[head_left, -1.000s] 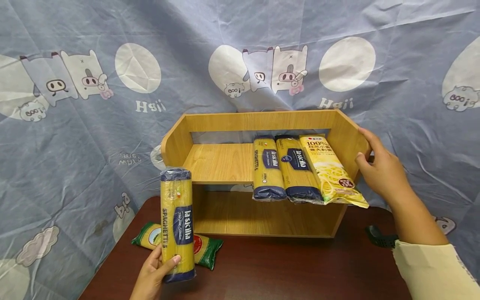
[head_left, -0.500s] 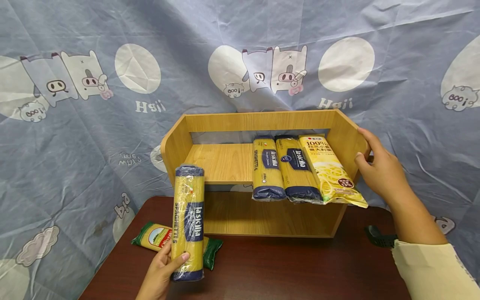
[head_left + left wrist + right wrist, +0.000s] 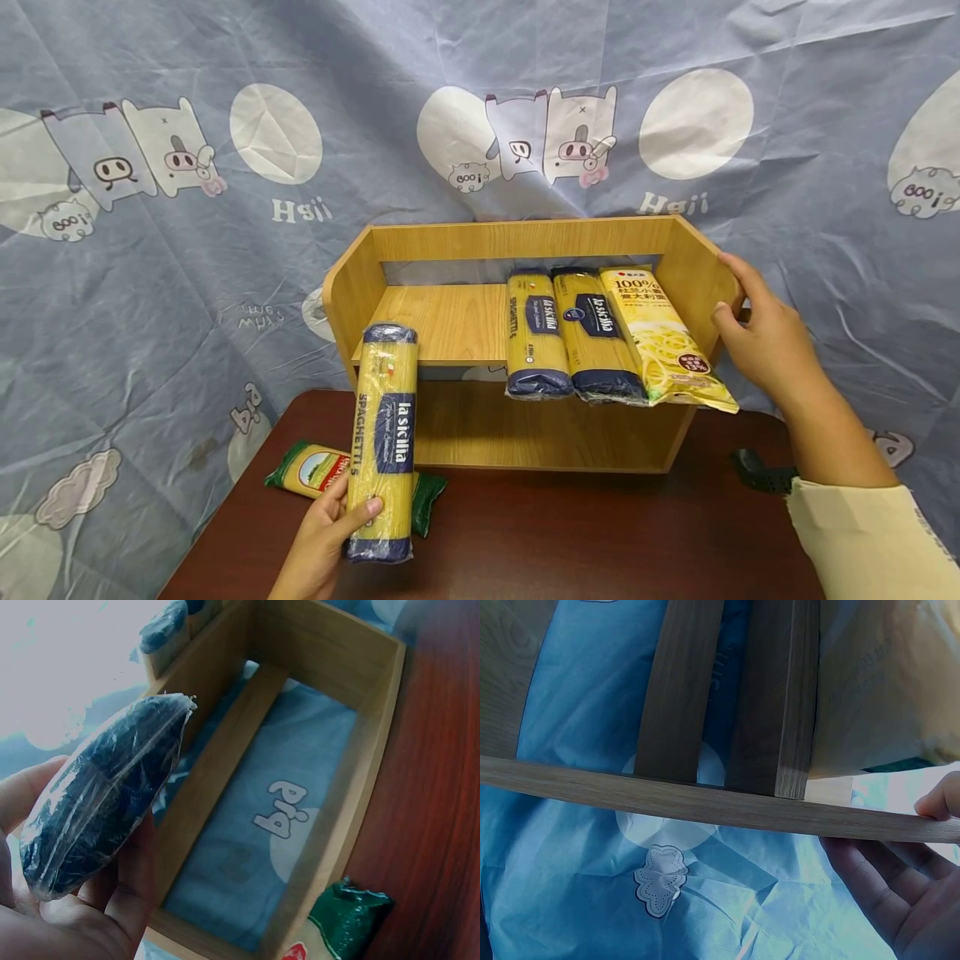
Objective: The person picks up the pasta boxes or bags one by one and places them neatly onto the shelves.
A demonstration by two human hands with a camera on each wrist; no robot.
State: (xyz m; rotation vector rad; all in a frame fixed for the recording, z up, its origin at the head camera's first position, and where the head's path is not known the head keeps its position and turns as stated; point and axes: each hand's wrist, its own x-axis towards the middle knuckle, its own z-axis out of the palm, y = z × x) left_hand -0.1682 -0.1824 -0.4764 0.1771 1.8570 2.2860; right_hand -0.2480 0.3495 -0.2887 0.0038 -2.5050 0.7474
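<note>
My left hand [image 3: 322, 529] grips the lower end of a spaghetti pack [image 3: 384, 442] with yellow strands and dark blue ends. The pack stands nearly upright in front of the left part of a two-tier wooden shelf [image 3: 450, 329], overlapping it in the head view. In the left wrist view its dark blue end [image 3: 105, 802] faces the camera, with fingers wrapped about it. My right hand [image 3: 772, 333] holds the shelf's right side panel; the right wrist view shows thumb and fingers on opposite sides of the panel edge [image 3: 705, 806].
Two blue-ended spaghetti packs [image 3: 536, 333] [image 3: 596, 333] and a yellow noodle bag [image 3: 663, 337] lie side by side on the upper tier's right. A green-ended pasta bag [image 3: 303, 468] lies on the dark red table [image 3: 540, 533], partly behind the held pack. A black object [image 3: 761, 473] sits at right.
My left hand has carried the spaghetti pack to the right and slightly up, bringing it across the shelf's left front. The right hand has stayed on the side panel.
</note>
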